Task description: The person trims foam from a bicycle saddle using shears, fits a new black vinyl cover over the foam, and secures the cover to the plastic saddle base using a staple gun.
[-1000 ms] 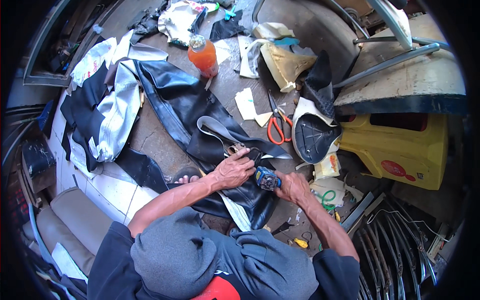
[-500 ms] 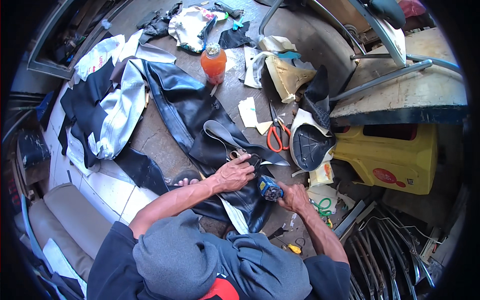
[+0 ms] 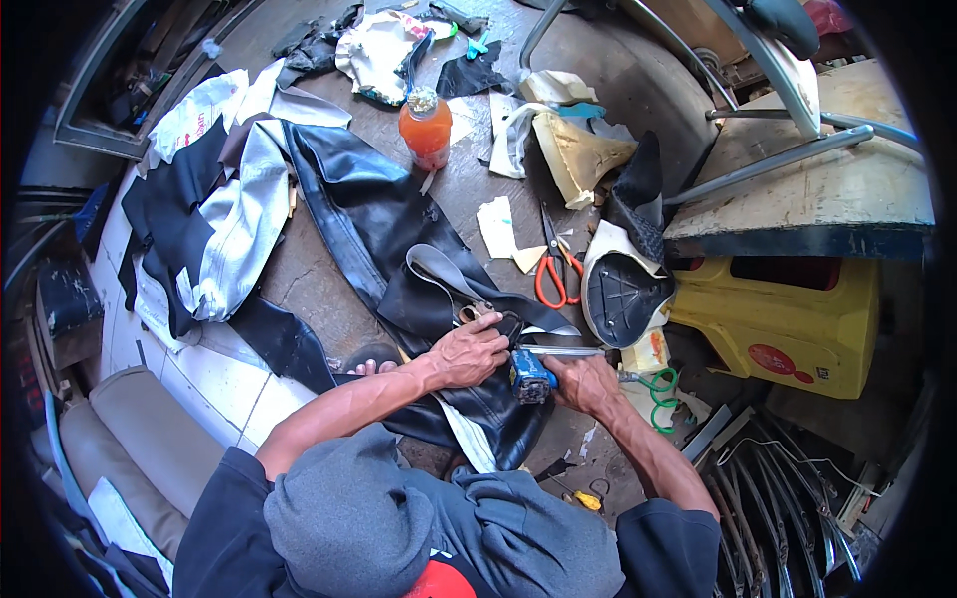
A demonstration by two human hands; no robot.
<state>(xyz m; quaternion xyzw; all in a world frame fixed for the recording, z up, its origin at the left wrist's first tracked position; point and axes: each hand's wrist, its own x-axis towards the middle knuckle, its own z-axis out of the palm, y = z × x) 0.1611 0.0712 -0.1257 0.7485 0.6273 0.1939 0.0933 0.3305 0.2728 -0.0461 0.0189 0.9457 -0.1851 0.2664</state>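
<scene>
My right hand (image 3: pixel 586 384) is wrapped around a blue air staple gun (image 3: pixel 533 379), whose silver bar points across in front of my knuckles. A green coiled hose (image 3: pixel 660 397) runs from behind that hand. My left hand (image 3: pixel 467 356) is closed at the edge of black vinyl (image 3: pixel 429 299), its fingertips beside a small dark piece whose shape I cannot make out. The nose of the staple gun is close to those fingertips. A grey-backed strip (image 3: pixel 439 264) curls up just beyond my left hand. What lies under the palm is hidden.
Orange-handled scissors (image 3: pixel 553 274) lie ahead, beside a black moulded seat base (image 3: pixel 626 294). An orange bottle (image 3: pixel 426 130) stands on the floor. Black and silver fabric pieces (image 3: pixel 234 234) heap at the left. A yellow plastic box (image 3: pixel 788 324) and metal bars (image 3: pixel 763 498) are at the right.
My right hand has turned the staple gun, so its silver bar now shows, and has moved slightly right. The green hose has shifted with it. My left hand stays nearly in place.
</scene>
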